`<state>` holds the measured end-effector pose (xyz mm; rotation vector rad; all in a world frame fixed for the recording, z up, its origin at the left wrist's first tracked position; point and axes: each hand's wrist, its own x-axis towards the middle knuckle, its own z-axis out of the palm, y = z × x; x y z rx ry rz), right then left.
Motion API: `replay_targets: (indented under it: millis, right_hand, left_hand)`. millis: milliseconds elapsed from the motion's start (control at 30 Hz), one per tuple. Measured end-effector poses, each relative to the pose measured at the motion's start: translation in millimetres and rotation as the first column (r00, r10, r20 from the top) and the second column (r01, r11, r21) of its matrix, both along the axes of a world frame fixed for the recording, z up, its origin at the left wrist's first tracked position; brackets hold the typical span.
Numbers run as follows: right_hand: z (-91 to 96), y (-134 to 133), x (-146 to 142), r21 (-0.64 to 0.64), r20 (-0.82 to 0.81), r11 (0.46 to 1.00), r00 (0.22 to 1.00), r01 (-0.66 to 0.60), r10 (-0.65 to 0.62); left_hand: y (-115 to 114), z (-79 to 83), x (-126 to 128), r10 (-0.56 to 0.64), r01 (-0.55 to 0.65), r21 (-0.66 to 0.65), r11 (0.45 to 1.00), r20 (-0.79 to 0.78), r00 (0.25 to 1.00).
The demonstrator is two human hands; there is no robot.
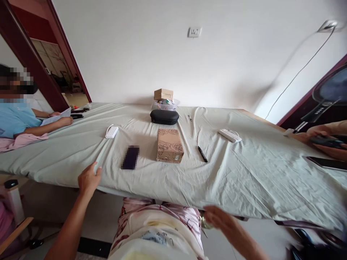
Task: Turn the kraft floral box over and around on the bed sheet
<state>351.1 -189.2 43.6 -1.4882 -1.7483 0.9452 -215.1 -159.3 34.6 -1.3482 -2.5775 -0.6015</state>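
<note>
My left hand (89, 177) rests at the front edge of the cloth-covered table (135, 184), its thumb and fingers apart and nothing in it. Motion smears my right hand (218, 216), which is just below the front edge; its fingers are unclear. A round yellowish thing (206, 221) shows beside it, and I cannot tell whether they touch. Between and beyond my hands lie a blurred-out dark flat rectangle (130, 157), a brown cardboard box (170, 146) with scribbled lines, and a black pen (202, 154). White strapped objects lie left (112, 131) and right (230, 135).
A black zip case (164, 117) sits before a clear plastic bin (162, 105) topped by a small carton (163, 94). At left, a person in blue holds paper (58, 116). Another person's hands (325, 135) are at right, near a dark tablet or phone (328, 163) and a fan (329, 88).
</note>
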Motion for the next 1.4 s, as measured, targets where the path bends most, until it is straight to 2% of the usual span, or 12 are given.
replay_targets:
  millis: [100,167,233,300,400,567,667,800,1133,1233,1333,1400]
  right_hand:
    - [40.6,78,-13,0.045,-0.151,0.999,0.989,0.001,0.006]
    - [66.0,138,-30,0.074,-0.313,0.994,0.948,0.079,-0.052]
    - [78.2,194,-50,0.055,-0.440,0.979,0.885,0.194,-0.151]
    - [74.8,238,-70,0.013,-0.533,0.959,0.813,0.283,-0.233]
    - [46.5,276,-91,0.003,-0.626,0.935,0.730,0.355,-0.275]
    - [-20.4,284,-103,0.072,-0.596,0.925,0.760,0.372,-0.259]
    - [-38.7,279,-101,0.123,-0.514,0.951,0.838,0.285,-0.185]
    - [-37.3,277,-102,0.125,-0.452,0.961,0.876,0.247,-0.167]
    - [-29.0,271,-105,0.115,-0.433,0.962,0.884,0.246,-0.175]
    - [-30.2,270,-108,0.149,-0.450,0.954,0.877,0.259,-0.168]
    - [-30.3,265,-114,0.247,-0.482,0.928,0.866,0.278,-0.131]
    - [-28.8,259,-117,0.373,-0.473,0.884,0.877,0.281,-0.079]
  left_hand:
    - [33,12.5,37,-0.167,0.168,-0.027,0.985,0.041,0.985]
    - [55,19.4,64,-0.255,0.259,-0.050,0.965,0.070,0.964]
    - [73,23.3,88,-0.270,0.278,-0.081,0.957,0.103,0.957]
    - [87,22.8,106,-0.253,0.267,-0.118,0.957,0.123,0.960]
    - [101,13.4,122,-0.216,0.238,-0.162,0.958,0.146,0.965]
    - [106,-9.8,129,-0.187,0.195,-0.167,0.966,0.062,0.980]
    - [104,-15.2,128,-0.175,0.177,-0.123,0.977,0.026,0.984]
    - [102,-14.9,122,-0.155,0.156,-0.088,0.984,0.019,0.988]
    - [101,-4.6,72,-0.099,0.100,-0.202,0.974,0.013,0.995]
    - [104,1.4,73,-0.071,0.069,-0.144,0.987,-0.009,0.997]
    - [115,5.3,93,-0.246,0.244,0.032,0.969,0.062,0.967]
    - [129,4.8,116,-0.412,0.382,0.208,0.901,0.127,0.902]
